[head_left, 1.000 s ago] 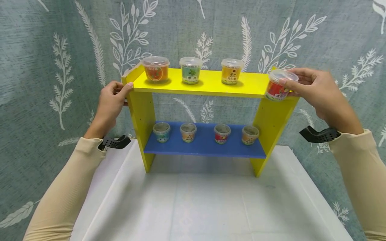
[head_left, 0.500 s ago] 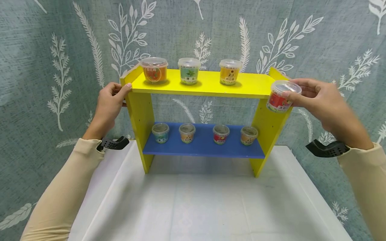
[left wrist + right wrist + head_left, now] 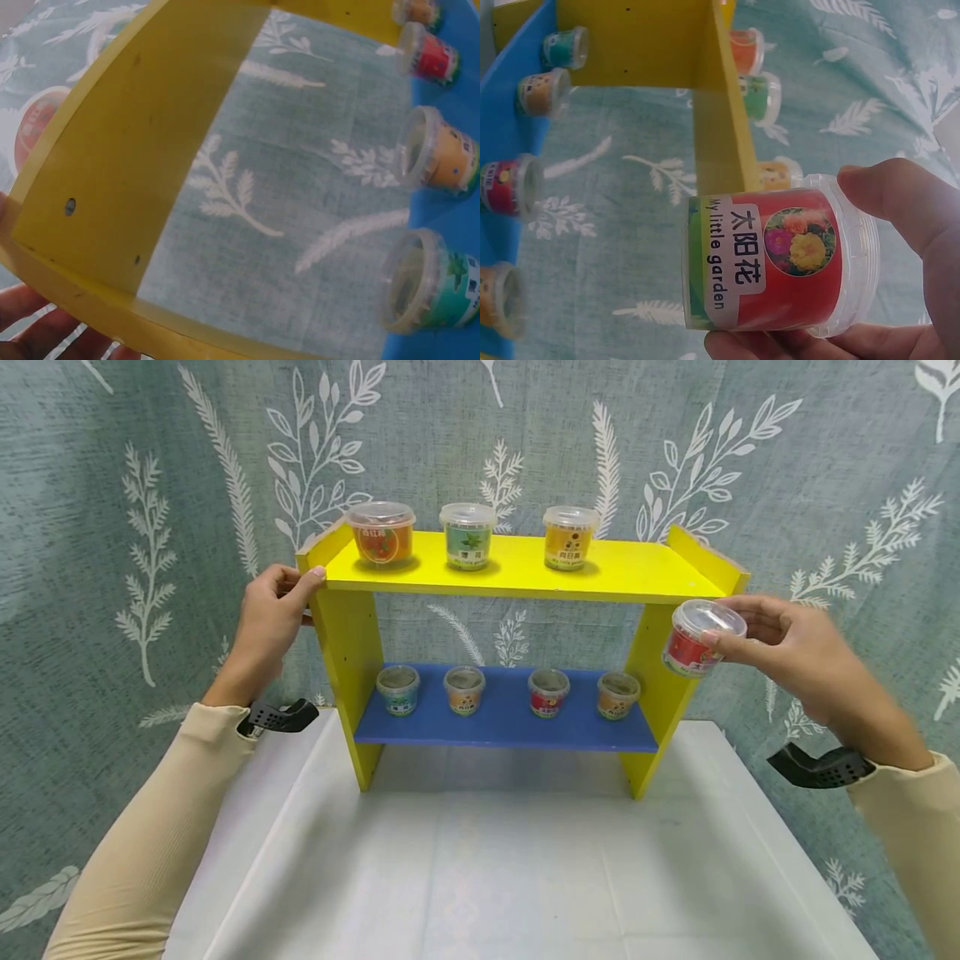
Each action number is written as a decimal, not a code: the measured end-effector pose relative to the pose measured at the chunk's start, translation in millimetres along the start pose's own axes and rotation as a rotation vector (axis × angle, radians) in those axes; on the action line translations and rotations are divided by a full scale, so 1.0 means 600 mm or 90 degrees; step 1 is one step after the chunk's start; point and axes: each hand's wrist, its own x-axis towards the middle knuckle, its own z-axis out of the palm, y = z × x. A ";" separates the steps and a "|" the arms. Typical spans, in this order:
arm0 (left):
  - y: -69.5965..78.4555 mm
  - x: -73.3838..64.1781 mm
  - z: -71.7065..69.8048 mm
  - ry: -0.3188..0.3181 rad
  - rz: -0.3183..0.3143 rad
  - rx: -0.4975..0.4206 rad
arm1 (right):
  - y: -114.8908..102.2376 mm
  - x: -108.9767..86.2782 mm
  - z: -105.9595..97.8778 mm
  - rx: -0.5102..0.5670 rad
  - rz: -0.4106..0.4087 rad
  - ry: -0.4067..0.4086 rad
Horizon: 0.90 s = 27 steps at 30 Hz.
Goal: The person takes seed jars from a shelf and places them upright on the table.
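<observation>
A person's two hands work at a yellow shelf unit (image 3: pixel 506 583) on a white table (image 3: pixel 510 868). The right hand (image 3: pixel 813 660) grips a red-labelled tub (image 3: pixel 692 650) between thumb and fingers, in front of the right side panel (image 3: pixel 652 647) and just below the top board's right end. The tub's axis stands nearly upright, lid up, base tipped slightly left; whether it touches the panel I cannot tell. The left hand (image 3: pixel 266 622), well apart from that tub, pinches the unit's top left corner, thumb at the front. On top, left to right, stand an orange tub (image 3: pixel 384 543), a green tub (image 3: pixel 468 543) and a yellow tub (image 3: pixel 567 547); four smaller tubs (image 3: pixel 546 702) line the blue lower shelf (image 3: pixel 506 733).
</observation>
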 end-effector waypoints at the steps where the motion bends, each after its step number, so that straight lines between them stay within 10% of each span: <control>1: 0.000 0.000 0.000 0.001 0.000 0.001 | 0.003 -0.002 0.002 -0.005 0.001 -0.002; 27: 0.000 -0.002 0.005 0.009 0.006 -0.011 | 0.080 -0.044 0.094 0.047 -0.026 -0.097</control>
